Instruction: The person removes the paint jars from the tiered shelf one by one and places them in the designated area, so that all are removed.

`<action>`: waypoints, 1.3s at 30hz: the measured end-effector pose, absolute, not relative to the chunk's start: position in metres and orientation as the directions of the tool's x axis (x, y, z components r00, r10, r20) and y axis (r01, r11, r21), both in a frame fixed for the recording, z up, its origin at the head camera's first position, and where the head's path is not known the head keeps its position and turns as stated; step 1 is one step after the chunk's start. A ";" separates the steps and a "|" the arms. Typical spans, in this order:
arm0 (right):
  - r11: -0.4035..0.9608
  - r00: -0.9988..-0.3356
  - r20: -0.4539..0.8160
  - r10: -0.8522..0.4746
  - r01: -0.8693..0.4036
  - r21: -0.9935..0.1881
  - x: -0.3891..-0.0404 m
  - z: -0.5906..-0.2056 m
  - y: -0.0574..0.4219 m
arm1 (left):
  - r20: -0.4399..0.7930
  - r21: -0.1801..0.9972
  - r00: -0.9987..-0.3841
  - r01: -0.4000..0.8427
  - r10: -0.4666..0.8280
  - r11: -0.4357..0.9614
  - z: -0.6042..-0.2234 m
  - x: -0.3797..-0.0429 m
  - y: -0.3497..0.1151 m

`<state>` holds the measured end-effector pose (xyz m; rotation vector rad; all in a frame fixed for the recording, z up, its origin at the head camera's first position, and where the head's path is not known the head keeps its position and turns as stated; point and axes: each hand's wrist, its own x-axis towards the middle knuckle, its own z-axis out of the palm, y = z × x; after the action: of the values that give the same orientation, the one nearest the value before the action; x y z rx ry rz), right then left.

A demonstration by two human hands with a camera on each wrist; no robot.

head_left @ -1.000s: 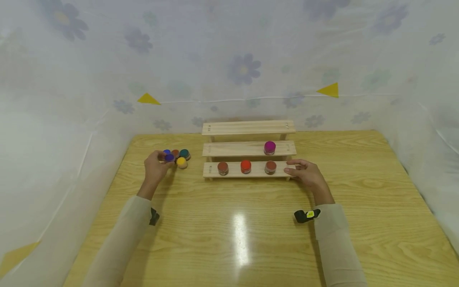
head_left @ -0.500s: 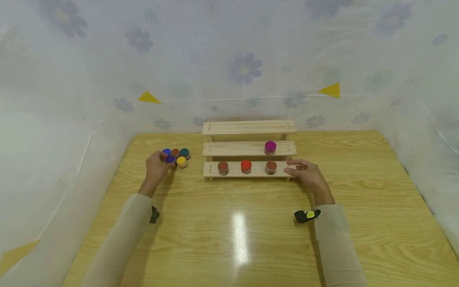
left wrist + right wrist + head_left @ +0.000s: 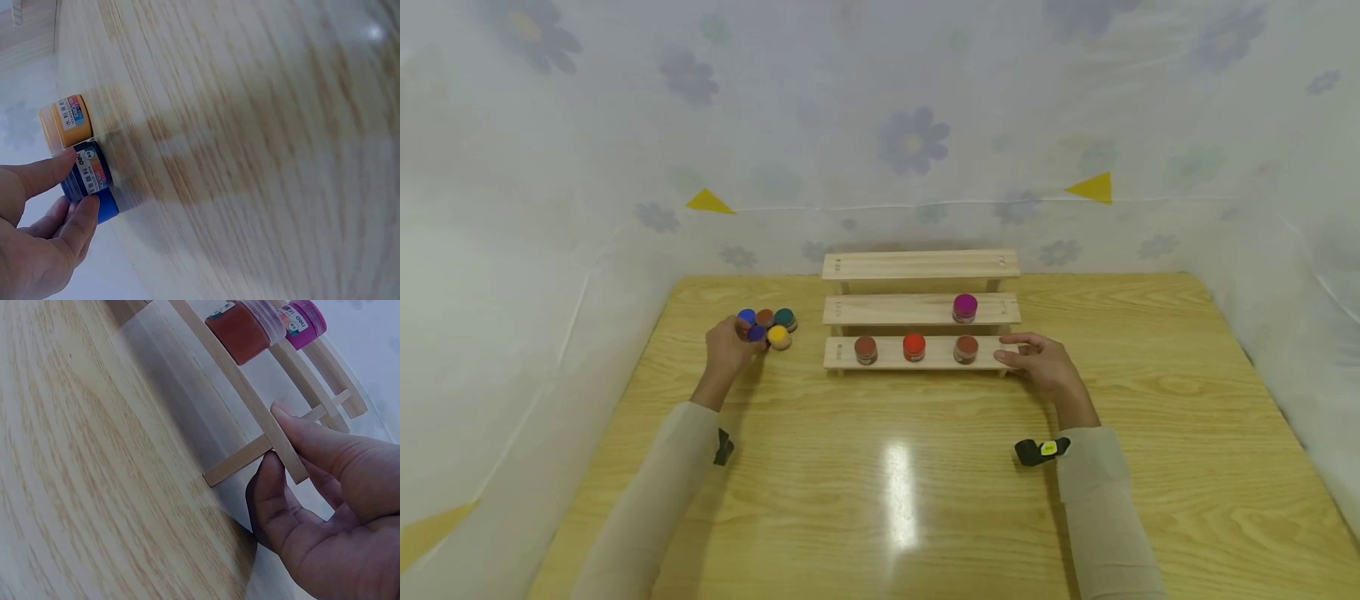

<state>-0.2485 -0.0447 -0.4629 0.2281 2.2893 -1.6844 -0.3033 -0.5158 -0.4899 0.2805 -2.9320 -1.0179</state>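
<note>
At the left of the table, my left hand point(image 3: 726, 348) pinches a dark blue paint jar point(image 3: 92, 169) between thumb and fingers. The jar is upright among other paint jars: a yellow one point(image 3: 778, 337) beside it, plus a bright blue jar point(image 3: 747, 317), a brown jar point(image 3: 764, 318) and a dark green jar point(image 3: 785, 318). My right hand point(image 3: 1047, 365) grips the right end of the lowest board of a three-tier wooden rack point(image 3: 891, 353); in the right wrist view the thumb is above the board and a finger below.
The rack's lowest board carries a brown jar point(image 3: 866, 350), a red jar point(image 3: 913, 347) and another brown jar point(image 3: 966, 349). A magenta jar point(image 3: 965, 308) stands on the middle board. Behind the table point(image 3: 820, 467) hangs a flowered sheet point(image 3: 850, 108).
The left hand has shifted slightly right and down with the dark blue jar, bringing it close beside the yellow jar. The right hand keeps its hold on the rack.
</note>
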 end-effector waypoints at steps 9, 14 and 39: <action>0.307 -0.948 -0.316 -0.044 0.288 -0.907 -0.254 -0.472 -0.041 | -0.049 0.627 -0.984 -0.163 -0.171 0.762 -0.491 -0.305 -0.517; 0.317 -0.950 -0.310 -0.035 0.284 -0.905 -0.260 -0.488 -0.034 | -0.092 0.665 -0.983 -0.181 -0.161 0.724 -0.484 -0.304 -0.519; 0.316 -0.954 -0.298 -0.023 0.276 -0.908 -0.262 -0.494 -0.031 | 0.071 0.758 -0.994 0.003 -0.078 0.653 -0.462 -0.300 -0.493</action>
<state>-0.2616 -0.0314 -0.4938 0.2291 2.3280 -1.6847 -0.2998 -0.4927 -0.4618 0.0633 -2.7670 -1.2686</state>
